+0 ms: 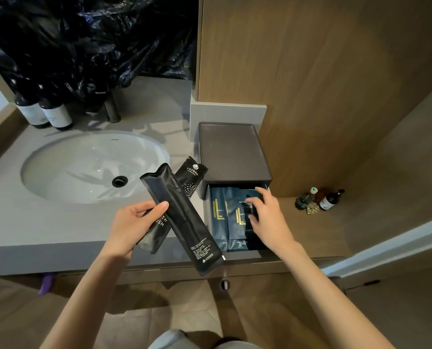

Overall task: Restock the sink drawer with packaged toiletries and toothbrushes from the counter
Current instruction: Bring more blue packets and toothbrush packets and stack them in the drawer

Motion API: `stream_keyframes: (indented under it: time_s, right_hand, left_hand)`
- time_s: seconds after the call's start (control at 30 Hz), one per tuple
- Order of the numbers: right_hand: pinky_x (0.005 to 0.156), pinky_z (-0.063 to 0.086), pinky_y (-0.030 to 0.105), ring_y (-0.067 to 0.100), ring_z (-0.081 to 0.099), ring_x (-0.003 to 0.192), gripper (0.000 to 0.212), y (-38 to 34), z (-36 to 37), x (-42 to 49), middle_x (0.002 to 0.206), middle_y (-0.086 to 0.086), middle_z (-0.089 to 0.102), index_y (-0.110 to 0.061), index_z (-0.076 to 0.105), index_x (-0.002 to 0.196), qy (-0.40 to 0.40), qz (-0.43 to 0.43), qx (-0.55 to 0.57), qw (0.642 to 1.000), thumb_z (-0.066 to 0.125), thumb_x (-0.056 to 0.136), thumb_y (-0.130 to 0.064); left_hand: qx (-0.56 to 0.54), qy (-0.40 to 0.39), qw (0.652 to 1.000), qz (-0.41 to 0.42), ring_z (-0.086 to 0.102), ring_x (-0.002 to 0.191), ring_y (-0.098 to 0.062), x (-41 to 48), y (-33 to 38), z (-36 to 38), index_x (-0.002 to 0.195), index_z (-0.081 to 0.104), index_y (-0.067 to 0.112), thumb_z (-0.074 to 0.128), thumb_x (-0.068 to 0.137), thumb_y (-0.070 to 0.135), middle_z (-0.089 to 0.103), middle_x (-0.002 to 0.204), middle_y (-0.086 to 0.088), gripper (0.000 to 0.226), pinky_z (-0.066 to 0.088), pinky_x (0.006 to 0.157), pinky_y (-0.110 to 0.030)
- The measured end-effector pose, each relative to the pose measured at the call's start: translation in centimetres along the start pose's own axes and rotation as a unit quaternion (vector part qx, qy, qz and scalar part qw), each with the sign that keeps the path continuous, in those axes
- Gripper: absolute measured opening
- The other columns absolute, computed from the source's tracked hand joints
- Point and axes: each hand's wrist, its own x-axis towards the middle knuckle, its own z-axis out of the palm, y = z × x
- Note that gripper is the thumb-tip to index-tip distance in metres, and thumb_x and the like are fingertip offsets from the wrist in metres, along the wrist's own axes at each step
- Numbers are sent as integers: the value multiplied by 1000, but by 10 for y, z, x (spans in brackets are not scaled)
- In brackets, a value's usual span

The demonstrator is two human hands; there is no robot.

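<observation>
My left hand [132,222] grips two long black toothbrush packets above the counter's front edge. The front packet [184,220] slants down to the right, and the second packet [189,177] crosses behind it. To the right stands a dark drawer box [232,152] with its drawer [235,254] pulled out toward me. Inside lie several dark blue toiletry packets [218,212] with gold print. My right hand [267,217] reaches into the drawer with curled fingers that touch the packets on the right side.
A white oval sink [91,167] is set into the grey counter [33,222] on the left. Dark bottles [46,112] stand behind it under black plastic sheeting [84,36]. A wooden wall panel [310,71] rises behind the box. Small bottles [320,200] sit on the ledge at right.
</observation>
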Motion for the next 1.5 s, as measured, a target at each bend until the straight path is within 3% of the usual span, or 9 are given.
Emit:
stream_keyframes:
  time_s: [0.2,0.33,0.5,0.63,0.87,1.0,1.1,1.27,1.5]
  right_hand:
    - [118,22,36,16,2,150,78,-3,1,5,162,-7,4,-30,17,153,-176,-42,-31,983,63,90,-34]
    - [119,15,41,22,-4,150,74,3,9,13,163,-4,-2,-34,8,153,-231,8,6,973,52,95,-42]
    - [120,17,39,23,3,150,73,15,9,7,163,1,7,-32,11,153,-237,15,-4,971,53,95,-42]
    - [118,24,39,22,5,150,74,20,5,0,163,3,5,-28,13,153,-256,-4,-68,964,57,94,-35]
    - [112,34,36,26,29,144,70,18,-5,-3,162,5,6,-24,17,153,-271,-34,-95,957,54,95,-34]
    - [112,33,28,17,41,137,51,11,-25,-2,155,0,34,-22,42,144,-191,-49,22,980,54,96,-34]
    - [91,41,5,2,59,107,28,-7,-47,-3,120,-7,65,-21,64,121,-82,-24,201,976,55,96,-28]
    - [81,52,17,9,68,86,13,-28,-61,-5,90,-3,74,-24,71,100,-90,24,380,920,66,87,-23]
    - [77,56,24,12,71,79,10,-22,-58,-8,80,-1,75,-17,74,92,-96,69,387,914,72,83,-22]
  left_hand:
    - [25,-1,1000,-7,64,57,-1,6,-2,0,69,73,20,71,84,19,72,64,7,14,48,57,-13]
    - [38,0,999,-4,60,51,2,8,-3,1,61,71,21,72,83,19,69,56,10,22,44,50,-7]
    - [56,-10,998,-3,58,48,1,6,-5,6,54,70,23,72,82,21,65,53,10,29,43,48,-8]
    - [39,-9,999,-3,62,51,-3,4,-4,17,67,72,16,72,83,19,69,58,7,16,45,49,-11]
    - [31,1,999,-7,63,53,-5,3,5,41,76,74,14,71,83,23,72,63,5,11,47,50,-13]
    - [21,4,1000,-5,64,60,-11,2,10,55,75,76,15,72,83,24,74,71,-3,12,48,60,-22]
    - [16,4,1000,1,66,64,-10,2,13,64,71,77,20,72,82,25,75,74,0,13,49,65,-23]
    - [15,-9,1000,19,67,71,-11,1,16,81,78,77,14,71,83,22,76,81,-4,11,53,68,-21]
    - [-12,-25,998,48,68,64,-2,-3,16,102,77,76,19,71,83,17,75,71,6,8,50,59,-11]
